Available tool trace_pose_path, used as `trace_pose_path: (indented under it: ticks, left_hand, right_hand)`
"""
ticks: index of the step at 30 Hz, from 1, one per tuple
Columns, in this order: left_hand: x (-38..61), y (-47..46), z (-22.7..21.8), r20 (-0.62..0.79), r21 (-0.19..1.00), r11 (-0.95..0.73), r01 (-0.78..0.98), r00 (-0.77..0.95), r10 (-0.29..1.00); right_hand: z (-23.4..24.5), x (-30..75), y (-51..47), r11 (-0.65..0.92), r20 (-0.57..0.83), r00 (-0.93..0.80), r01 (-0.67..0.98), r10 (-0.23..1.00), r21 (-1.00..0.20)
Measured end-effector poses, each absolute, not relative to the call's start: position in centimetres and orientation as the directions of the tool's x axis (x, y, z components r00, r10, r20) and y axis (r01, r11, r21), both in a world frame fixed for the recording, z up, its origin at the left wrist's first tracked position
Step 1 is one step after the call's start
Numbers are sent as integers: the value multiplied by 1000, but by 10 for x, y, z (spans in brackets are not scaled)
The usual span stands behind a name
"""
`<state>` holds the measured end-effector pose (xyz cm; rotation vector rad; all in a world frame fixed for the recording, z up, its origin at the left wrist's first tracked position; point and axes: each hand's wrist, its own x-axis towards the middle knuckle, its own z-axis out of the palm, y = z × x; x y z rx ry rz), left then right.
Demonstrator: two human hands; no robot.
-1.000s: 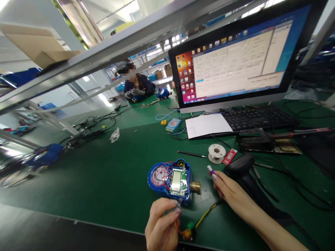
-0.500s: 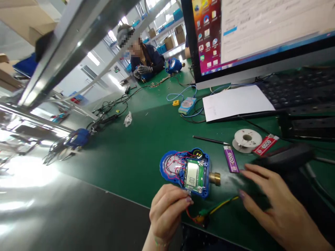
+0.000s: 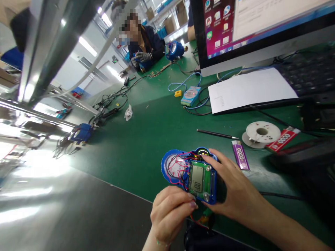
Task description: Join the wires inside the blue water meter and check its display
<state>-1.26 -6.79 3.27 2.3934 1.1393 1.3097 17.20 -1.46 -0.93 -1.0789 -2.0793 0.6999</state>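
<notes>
A blue device housing (image 3: pixel 183 167) lies open on the green mat (image 3: pixel 146 139), showing a green circuit board with a small display and red wires. My right hand (image 3: pixel 232 188) wraps around its right side, thumb and fingers gripping the casing. My left hand (image 3: pixel 170 209) is closed in a pinch at the device's lower edge, on the red wires there. A yellow-green cable end sits just below the device, partly hidden by my hands.
A purple lighter (image 3: pixel 240 155), a red lighter (image 3: pixel 282 138), a solder spool (image 3: pixel 261 134) and a thin black pen (image 3: pixel 217 134) lie right of the device. Paper (image 3: pixel 251 90), keyboard (image 3: pixel 309 73) and monitor (image 3: pixel 261 28) stand behind. A gloved co-worker (image 3: pixel 142 45) sits far across.
My right hand left the purple lighter on the mat, then moved left and took hold of the blue device. The view has tilted down and closer.
</notes>
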Motion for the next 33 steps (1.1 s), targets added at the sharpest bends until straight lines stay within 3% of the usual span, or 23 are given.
trace_pose_path:
  ticks: [16,33]
  left_hand:
    - [-18,-78,28,595,453,-712,536,412,690]
    - [-14,-81,23,618,490,-684,541,338,710]
  right_hand:
    - [-10,175,-23,584,393,-443,481,806,-654]
    - [-12,175,-24,563,365,-441,501,820,-658]
